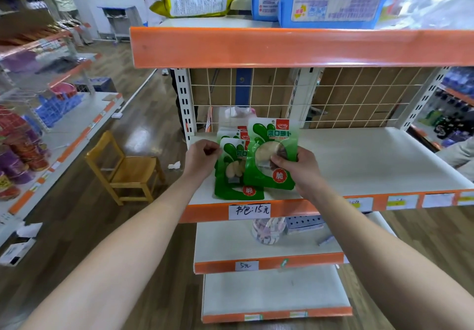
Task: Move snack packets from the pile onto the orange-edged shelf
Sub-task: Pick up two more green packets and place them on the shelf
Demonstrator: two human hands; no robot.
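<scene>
Forearms: both yr forearms (115, 240) run up from the bottom corners & meet at the shelf front, so you're working square-on to it.
Right hand: yr right hand (298, 169) pinches the held packet (269, 178) at its right edge, thumb over the clear window, fingers behind. Gripping the side, not the top, leaves the base free to go down first.
Held packet: green, front twd you, upright w/ a slight tilt, overlapping the right side of the packet stack (230, 191). Can't tell if its bottom touches the board or hangs just above.
Left hand: yr left hand (201, 159) is curled at the stack's upper-left edge. Can't tell if it nips a packet corner or just braces. Prob. there to stop the stack sliding left.
Packet stack: several of the same green packets, lying back in an overlapped row at the left front of the shelf (359, 165), faces out so the labels read.
Shelf: white board w/ orange lip, handwritten price tag (249, 211) right below the stack. The board runs on wide to the right.
Pile: source pile not ID'd in view. A white bag (237, 112) sits behind the stack by the wire back (359, 93).
Step (my read): setting this packet beside/over the stack.
Risk: slick pouches, so a nudge may fan the row.
</scene>
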